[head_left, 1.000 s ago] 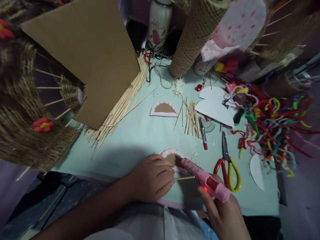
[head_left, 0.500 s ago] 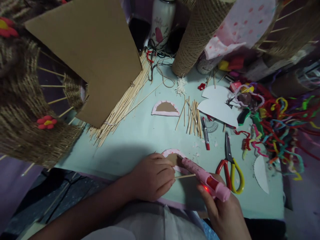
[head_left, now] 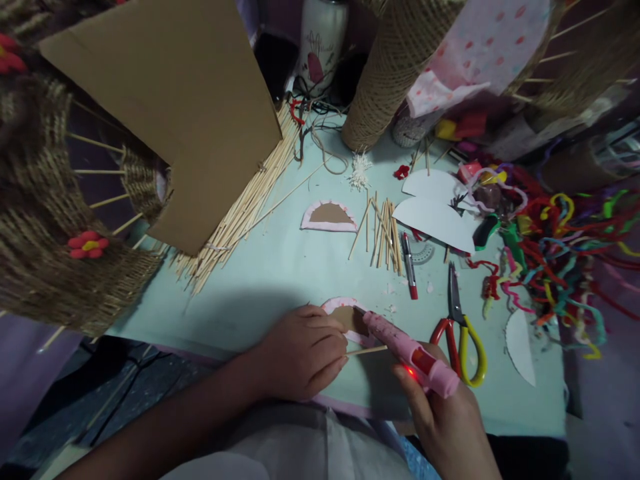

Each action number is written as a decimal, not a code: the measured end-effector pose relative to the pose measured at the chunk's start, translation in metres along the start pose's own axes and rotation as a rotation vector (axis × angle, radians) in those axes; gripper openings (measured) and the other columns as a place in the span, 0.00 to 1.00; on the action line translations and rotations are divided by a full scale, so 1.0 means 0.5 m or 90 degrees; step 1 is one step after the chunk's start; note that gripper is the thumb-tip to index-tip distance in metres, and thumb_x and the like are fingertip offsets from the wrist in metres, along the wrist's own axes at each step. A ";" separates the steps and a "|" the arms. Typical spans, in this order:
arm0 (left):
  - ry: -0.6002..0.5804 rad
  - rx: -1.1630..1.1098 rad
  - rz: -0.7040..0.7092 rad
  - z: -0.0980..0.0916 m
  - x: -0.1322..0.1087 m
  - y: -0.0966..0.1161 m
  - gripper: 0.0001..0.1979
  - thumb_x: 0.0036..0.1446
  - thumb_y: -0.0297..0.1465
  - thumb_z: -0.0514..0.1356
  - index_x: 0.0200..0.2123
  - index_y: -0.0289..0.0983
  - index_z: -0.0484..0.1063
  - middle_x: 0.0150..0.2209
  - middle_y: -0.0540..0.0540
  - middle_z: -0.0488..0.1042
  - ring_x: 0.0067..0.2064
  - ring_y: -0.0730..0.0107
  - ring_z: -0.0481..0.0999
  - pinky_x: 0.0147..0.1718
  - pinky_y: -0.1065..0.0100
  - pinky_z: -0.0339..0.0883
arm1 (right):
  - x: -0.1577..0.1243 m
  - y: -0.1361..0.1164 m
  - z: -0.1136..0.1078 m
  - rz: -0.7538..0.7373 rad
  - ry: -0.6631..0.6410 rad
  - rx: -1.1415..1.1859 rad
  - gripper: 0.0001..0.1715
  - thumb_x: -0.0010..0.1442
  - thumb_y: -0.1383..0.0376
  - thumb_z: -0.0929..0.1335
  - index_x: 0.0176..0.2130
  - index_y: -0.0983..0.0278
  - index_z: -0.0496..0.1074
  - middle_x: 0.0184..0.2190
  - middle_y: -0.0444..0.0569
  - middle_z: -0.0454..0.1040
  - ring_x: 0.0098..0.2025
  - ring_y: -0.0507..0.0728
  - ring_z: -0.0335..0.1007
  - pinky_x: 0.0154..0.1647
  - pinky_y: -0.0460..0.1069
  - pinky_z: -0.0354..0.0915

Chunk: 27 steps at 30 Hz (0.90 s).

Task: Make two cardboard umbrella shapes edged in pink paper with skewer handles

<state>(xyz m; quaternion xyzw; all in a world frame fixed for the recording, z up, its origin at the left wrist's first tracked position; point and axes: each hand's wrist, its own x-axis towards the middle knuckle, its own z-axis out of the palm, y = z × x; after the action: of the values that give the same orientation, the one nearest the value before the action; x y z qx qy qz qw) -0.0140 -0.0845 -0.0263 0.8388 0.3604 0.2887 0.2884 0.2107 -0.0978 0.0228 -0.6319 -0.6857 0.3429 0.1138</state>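
Observation:
My right hand [head_left: 443,413] is wrapped round a pink glue gun [head_left: 410,353] with a glowing red light. Its nozzle points at the half-round cardboard piece [head_left: 345,319], which has a pink spotted fabric edge. Resting over the left part of that piece, my left hand [head_left: 305,353] has its fingers closed on a thin wooden stick [head_left: 367,351], which sticks out to the right below the piece. A second half-round piece [head_left: 330,217] with the same edging lies farther back. Whether the nozzle touches the cardboard, I cannot tell.
Short sticks [head_left: 385,233], a marker [head_left: 410,267] and scissors [head_left: 459,327] lie to the right. Behind them are white paper half-rounds [head_left: 435,220] and colourful pipe cleaners [head_left: 560,260]. A large cardboard sheet [head_left: 175,100] leans over a bundle of long sticks [head_left: 240,213] at left.
The glue gun's nozzle has shifted very slightly on the half-round piece. Both hands keep their holds, and the whole view has moved a little.

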 end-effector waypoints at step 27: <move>0.015 -0.008 0.001 0.003 -0.002 -0.002 0.11 0.62 0.29 0.49 0.34 0.37 0.71 0.33 0.43 0.76 0.40 0.65 0.73 0.45 0.61 0.62 | 0.008 -0.011 -0.004 -0.011 0.029 -0.023 0.23 0.65 0.56 0.60 0.56 0.56 0.69 0.51 0.51 0.72 0.49 0.61 0.70 0.45 0.51 0.67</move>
<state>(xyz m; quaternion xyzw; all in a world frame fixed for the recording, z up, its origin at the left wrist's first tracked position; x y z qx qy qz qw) -0.0140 -0.0849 -0.0283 0.8338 0.3609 0.3012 0.2895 0.2070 -0.0931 0.0266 -0.6355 -0.6947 0.3146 0.1208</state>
